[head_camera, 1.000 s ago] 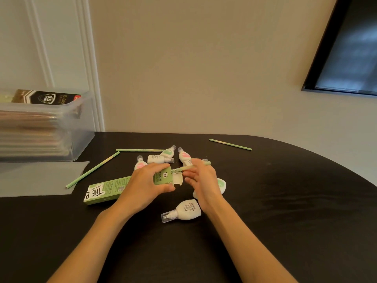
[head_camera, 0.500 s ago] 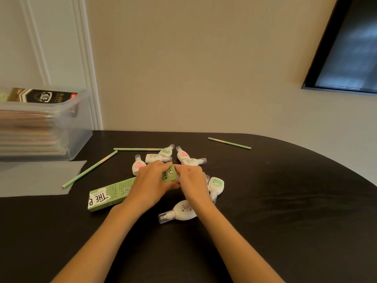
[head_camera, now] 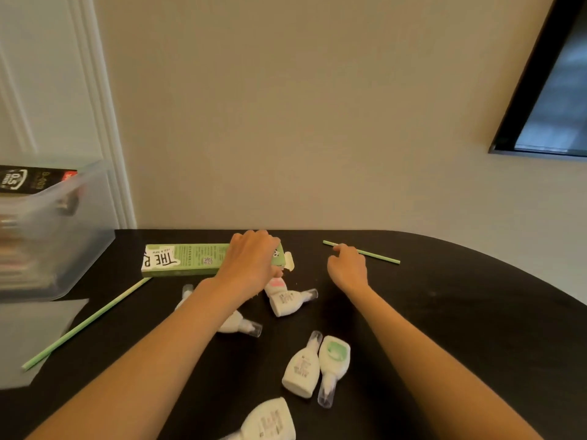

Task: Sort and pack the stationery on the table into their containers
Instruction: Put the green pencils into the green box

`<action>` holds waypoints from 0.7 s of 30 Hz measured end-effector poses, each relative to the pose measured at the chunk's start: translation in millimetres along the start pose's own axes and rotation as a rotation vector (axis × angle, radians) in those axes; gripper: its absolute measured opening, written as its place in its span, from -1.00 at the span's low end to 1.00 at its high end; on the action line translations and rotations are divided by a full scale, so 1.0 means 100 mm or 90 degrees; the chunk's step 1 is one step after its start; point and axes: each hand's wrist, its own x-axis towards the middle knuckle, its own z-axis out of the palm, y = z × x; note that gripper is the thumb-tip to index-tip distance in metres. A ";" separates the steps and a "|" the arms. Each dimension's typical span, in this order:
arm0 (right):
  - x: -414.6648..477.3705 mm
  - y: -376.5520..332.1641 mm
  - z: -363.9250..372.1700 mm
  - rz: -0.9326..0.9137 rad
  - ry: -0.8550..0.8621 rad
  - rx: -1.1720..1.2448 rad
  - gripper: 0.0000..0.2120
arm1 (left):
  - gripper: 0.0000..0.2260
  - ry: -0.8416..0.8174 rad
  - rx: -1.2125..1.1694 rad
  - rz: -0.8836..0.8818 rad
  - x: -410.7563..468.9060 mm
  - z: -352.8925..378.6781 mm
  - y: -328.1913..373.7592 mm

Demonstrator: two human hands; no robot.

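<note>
A second ago both my hands worked at the mouth of the green box [head_camera: 187,260], sliding a pencil in. That pencil is out of sight now, inside I judge. The box lies farther back on the desk [head_camera: 444,312], its end flap open. My left hand [head_camera: 251,258] keeps its grip clamped over the box's open end. My right hand [head_camera: 347,268] has left the box and reached out to the green pencil [head_camera: 378,256] lying apart on the right. The fingertips sit on its near end, but the view is too small to tell whether the grip has closed. A second pencil [head_camera: 85,325] waits at left, and the correction tapes [head_camera: 301,369] lie unsorted.
</note>
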 end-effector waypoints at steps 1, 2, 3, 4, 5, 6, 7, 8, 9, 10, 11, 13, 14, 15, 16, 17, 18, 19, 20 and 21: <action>0.15 0.06 0.01 -0.016 -0.010 -0.082 -0.59 | -0.55 0.002 -0.001 0.000 0.09 0.02 0.00; 0.28 0.13 0.02 -0.024 -0.012 -0.156 -0.54 | -0.56 0.000 -0.001 0.000 0.16 0.05 0.01; 0.44 0.19 0.05 -0.018 -0.009 -0.212 -0.50 | -0.57 -0.004 0.002 0.001 0.26 0.10 -0.01; 0.54 0.23 0.06 -0.003 -0.003 -0.251 -0.47 | -0.58 -0.012 0.007 0.003 0.31 0.13 -0.03; 0.63 0.25 0.07 0.017 0.001 -0.272 -0.46 | -0.59 -0.019 0.015 0.007 0.35 0.17 -0.05; 0.70 0.27 0.09 0.040 -0.001 -0.283 -0.47 | -0.60 -0.025 0.026 0.011 0.39 0.19 -0.08; 0.78 0.28 0.12 0.060 -0.009 -0.292 -0.48 | -0.60 -0.028 0.039 0.017 0.43 0.23 -0.12; 0.80 0.30 0.12 0.074 -0.021 -0.305 -0.51 | -0.60 -0.033 0.050 0.019 0.43 0.25 -0.15; 0.83 0.32 0.14 0.081 -0.028 -0.323 -0.54 | -0.60 -0.040 0.059 0.020 0.45 0.27 -0.18; 0.85 0.33 0.14 0.075 -0.019 -0.345 -0.58 | -0.59 -0.047 0.065 0.021 0.45 0.29 -0.22; 0.85 0.33 0.14 0.052 -0.001 -0.376 -0.60 | -0.59 -0.048 0.070 0.019 0.45 0.31 -0.25; 0.82 0.32 0.14 -0.016 0.032 -0.445 -0.64 | -0.58 -0.046 0.073 0.010 0.43 0.30 -0.31; 0.79 0.29 0.13 -0.047 0.033 -0.475 -0.66 | -0.57 -0.044 0.071 0.004 0.40 0.28 -0.35; 0.76 0.26 0.12 -0.067 0.024 -0.497 -0.68 | -0.57 -0.041 0.069 -0.002 0.38 0.26 -0.38; 0.71 0.22 0.11 -0.079 0.007 -0.513 -0.70 | -0.56 -0.041 0.063 -0.011 0.35 0.23 -0.41; 0.67 0.18 0.09 -0.089 -0.013 -0.522 -0.72 | -0.55 -0.043 0.054 -0.018 0.31 0.19 -0.44; 0.60 0.12 0.06 -0.098 -0.031 -0.523 -0.73 | -0.54 -0.044 0.041 -0.025 0.24 0.14 -0.47; 0.53 0.07 0.04 -0.107 -0.041 -0.511 -0.74 | -0.53 -0.041 0.028 -0.029 0.18 0.10 -0.50; 0.45 0.01 0.03 -0.115 -0.040 -0.481 -0.75 | -0.52 -0.036 0.015 -0.032 0.12 0.06 -0.53; 0.37 -0.06 0.01 -0.123 -0.029 -0.439 -0.75 | -0.52 -0.034 0.006 -0.035 0.05 0.02 -0.56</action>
